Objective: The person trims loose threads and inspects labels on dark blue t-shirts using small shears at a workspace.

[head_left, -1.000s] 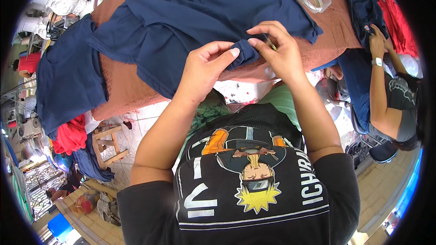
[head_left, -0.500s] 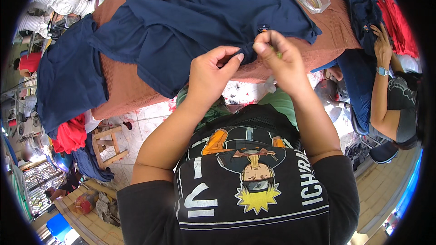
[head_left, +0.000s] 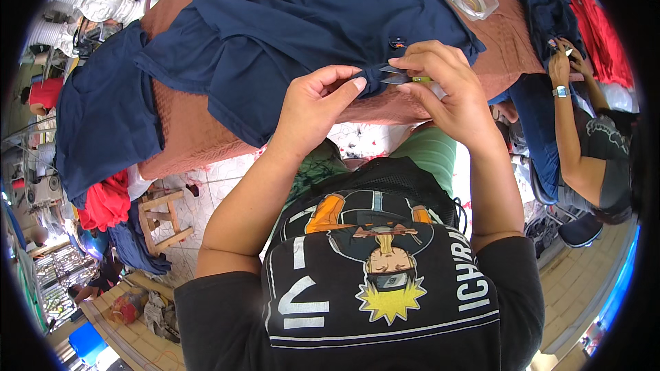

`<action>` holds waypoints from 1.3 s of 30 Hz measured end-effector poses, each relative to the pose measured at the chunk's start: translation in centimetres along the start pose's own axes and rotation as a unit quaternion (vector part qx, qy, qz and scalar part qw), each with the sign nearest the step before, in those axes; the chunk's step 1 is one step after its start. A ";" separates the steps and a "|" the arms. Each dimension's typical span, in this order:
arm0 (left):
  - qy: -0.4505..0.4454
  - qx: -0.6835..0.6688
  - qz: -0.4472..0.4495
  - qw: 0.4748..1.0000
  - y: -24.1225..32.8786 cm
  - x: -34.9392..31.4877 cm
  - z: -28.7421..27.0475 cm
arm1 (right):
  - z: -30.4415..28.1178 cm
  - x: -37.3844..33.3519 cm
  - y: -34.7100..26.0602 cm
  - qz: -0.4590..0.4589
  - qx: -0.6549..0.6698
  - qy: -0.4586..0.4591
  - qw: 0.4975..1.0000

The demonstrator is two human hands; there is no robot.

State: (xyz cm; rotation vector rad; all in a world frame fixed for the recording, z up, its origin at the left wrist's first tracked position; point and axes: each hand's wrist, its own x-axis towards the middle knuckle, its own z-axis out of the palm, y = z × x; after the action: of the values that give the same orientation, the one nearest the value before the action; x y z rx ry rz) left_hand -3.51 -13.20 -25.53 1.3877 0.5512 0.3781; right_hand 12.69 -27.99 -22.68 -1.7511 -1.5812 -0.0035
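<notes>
A dark navy garment [head_left: 289, 20] is spread over the table, with a small round emblem on it near my hands. My left hand [head_left: 317, 99] pinches the garment's near edge between thumb and fingers. In my right hand [head_left: 447, 89] is a pair of small thread snips [head_left: 400, 77] with yellow-green on the handle. Their two blades stand apart and point left, at the cloth close to my left fingertips. Whether a thread lies between the blades is too small to tell.
A brown quilted cloth [head_left: 182, 137] covers the table. A clear plastic box [head_left: 474, 3] with a roll in it sits at the far right. Another person's hands [head_left: 564, 62] handle navy cloth at the right. More navy cloth [head_left: 106, 117] hangs at the left, near a wooden stool [head_left: 165, 220].
My right hand has turned and opened out a little, bringing the snips' blades into view at the cloth. My left hand keeps its pinch. The other person's hands have shifted.
</notes>
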 end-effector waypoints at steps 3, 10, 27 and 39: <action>-0.009 -0.003 -0.008 1.000 0.3 -0.1 0.2 | 0.3 0.6 0.1 -0.050 -0.036 0.020 0.998; -0.017 -0.002 -0.007 1.000 0.6 -0.2 0.1 | 0.4 0.7 0.3 -0.079 -0.083 0.016 0.993; -0.030 0.153 0.140 0.978 0.8 -0.4 0.1 | -0.5 1.2 1.0 0.011 0.204 -0.068 0.976; -0.057 0.178 0.142 0.972 1.1 -0.5 0.0 | -0.4 1.6 1.3 0.014 0.201 -0.095 0.975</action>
State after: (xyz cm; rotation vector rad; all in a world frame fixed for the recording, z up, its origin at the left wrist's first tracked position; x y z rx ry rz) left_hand -3.82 -13.29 -24.41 1.8325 0.3343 0.4403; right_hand 14.37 -26.76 -22.32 -1.4867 -1.5596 0.4784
